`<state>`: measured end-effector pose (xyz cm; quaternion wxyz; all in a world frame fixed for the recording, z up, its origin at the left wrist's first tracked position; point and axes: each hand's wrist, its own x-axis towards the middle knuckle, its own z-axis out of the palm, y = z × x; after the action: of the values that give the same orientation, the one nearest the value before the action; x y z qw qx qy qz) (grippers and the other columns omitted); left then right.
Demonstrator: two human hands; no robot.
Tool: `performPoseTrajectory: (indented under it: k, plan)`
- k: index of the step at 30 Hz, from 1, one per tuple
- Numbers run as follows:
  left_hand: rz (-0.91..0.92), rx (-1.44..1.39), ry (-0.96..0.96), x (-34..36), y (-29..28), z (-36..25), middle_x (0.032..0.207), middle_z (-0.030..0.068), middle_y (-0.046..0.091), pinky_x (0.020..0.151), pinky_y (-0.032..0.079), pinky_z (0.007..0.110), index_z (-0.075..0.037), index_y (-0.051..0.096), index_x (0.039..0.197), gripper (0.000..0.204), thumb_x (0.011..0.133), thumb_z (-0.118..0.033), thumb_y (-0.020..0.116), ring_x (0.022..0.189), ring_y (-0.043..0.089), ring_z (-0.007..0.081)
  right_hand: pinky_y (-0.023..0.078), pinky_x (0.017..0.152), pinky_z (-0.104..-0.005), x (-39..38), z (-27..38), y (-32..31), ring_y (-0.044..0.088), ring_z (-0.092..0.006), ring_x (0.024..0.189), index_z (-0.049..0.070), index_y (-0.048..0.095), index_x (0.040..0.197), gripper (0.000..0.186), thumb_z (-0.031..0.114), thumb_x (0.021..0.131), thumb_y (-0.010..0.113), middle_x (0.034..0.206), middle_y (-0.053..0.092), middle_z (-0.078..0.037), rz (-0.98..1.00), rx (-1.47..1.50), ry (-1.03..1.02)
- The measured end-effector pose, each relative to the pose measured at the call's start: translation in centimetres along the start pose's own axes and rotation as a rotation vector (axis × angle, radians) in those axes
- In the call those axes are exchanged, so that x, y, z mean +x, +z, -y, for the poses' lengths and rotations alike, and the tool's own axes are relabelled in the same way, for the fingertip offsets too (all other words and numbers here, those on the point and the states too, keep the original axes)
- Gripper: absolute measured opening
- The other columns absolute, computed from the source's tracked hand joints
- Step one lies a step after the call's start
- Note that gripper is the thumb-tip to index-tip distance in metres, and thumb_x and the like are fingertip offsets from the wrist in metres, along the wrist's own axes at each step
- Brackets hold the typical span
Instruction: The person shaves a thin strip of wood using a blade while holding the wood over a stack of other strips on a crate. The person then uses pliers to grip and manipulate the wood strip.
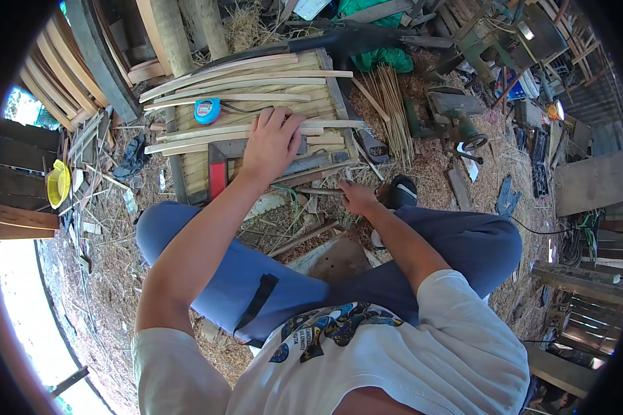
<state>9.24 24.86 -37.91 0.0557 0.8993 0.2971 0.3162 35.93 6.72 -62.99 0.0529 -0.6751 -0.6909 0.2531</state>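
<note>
My left hand (273,142) is closed over a pale, narrow wooden strip (339,124) on a low board-topped bench (187,117), its fingers bent across the strip. Under that hand lies a dark L-shaped square (230,148) with a red part, partly hidden by the palm. Nearer my knees, my right hand (358,198) grips the end of a thin, dark stick-like piece (318,190); its exact kind I cannot make out. Beyond the left hand, a blue tape measure (206,111) rests among several more pale strips (256,81).
A bundle of thin sticks (387,111) lies right of the bench, beside a green metal vise-like machine (457,117). A yellow hard hat (58,184) is at the far left. Curved timbers (69,62) lean at the upper left. Shavings cover the ground (111,290).
</note>
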Motion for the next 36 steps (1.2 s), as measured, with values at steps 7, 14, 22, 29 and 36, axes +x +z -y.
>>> performPoseTrajectory:
  k: [7, 14, 22, 29, 36]
  plan:
    - [-0.001, -0.039, -0.021, 0.2, -0.2, 0.0, 0.119, 0.0094, 0.064, 0.102, 0.049, 0.049, -0.012, 0.072, 0.124, 0.026, 0.098, -0.013, 0.069, 0.116, 0.060, 0.0342, 0.061, 0.082, -0.0550, -0.8, 0.3, -6.1, 0.076, -0.0381, 0.096, 0.017, 0.070, 0.122, 0.038, 0.045, 0.097, 0.071, 0.105, 0.073, -0.013, -0.024, -0.261, -0.034]
    - [0.006, -0.064, 0.011, 1.4, 0.2, -0.1, 0.109, 0.0073, 0.062, 0.095, 0.049, 0.049, -0.014, 0.071, 0.118, 0.022, 0.096, -0.015, 0.072, 0.110, 0.062, 0.0323, 0.061, 0.080, -0.0557, -2.9, 0.1, -18.8, 0.076, -0.0382, 0.093, 0.016, 0.074, 0.112, 0.037, 0.047, 0.093, 0.073, 0.095, 0.077, -0.012, 0.079, -0.411, -0.204]
    - [0.096, -0.069, 0.165, 3.0, -2.1, -1.0, 0.111, 0.0096, 0.060, 0.090, 0.059, 0.048, -0.011, 0.070, 0.125, 0.030, 0.095, -0.007, 0.070, 0.110, 0.064, 0.0329, 0.058, 0.079, -0.0526, -10.7, 3.0, -36.2, 0.076, -0.0370, 0.095, 0.017, 0.077, 0.108, 0.036, 0.048, 0.089, 0.079, 0.097, 0.078, -0.011, 0.166, -0.522, -0.057]
    - [0.284, -0.022, 0.149, 1.6, -4.8, -3.5, 0.111, 0.0092, 0.059, 0.086, 0.062, 0.045, -0.012, 0.067, 0.137, 0.048, 0.091, -0.001, 0.067, 0.110, 0.066, 0.0309, 0.058, 0.082, -0.0536, -13.5, 1.2, -40.3, 0.075, -0.0381, 0.097, 0.015, 0.076, 0.111, 0.038, 0.045, 0.089, 0.079, 0.100, 0.077, -0.013, 0.048, -0.471, 0.146]
    - [0.310, 0.044, 0.117, -1.4, -3.8, -2.3, 0.113, 0.0098, 0.059, 0.093, 0.058, 0.046, -0.013, 0.065, 0.140, 0.058, 0.085, 0.001, 0.068, 0.112, 0.066, 0.0324, 0.055, 0.081, -0.0535, -11.9, 0.3, -40.8, 0.073, -0.0394, 0.096, 0.013, 0.074, 0.109, 0.032, 0.041, 0.093, 0.078, 0.096, 0.075, -0.015, -0.035, -0.443, 0.117]
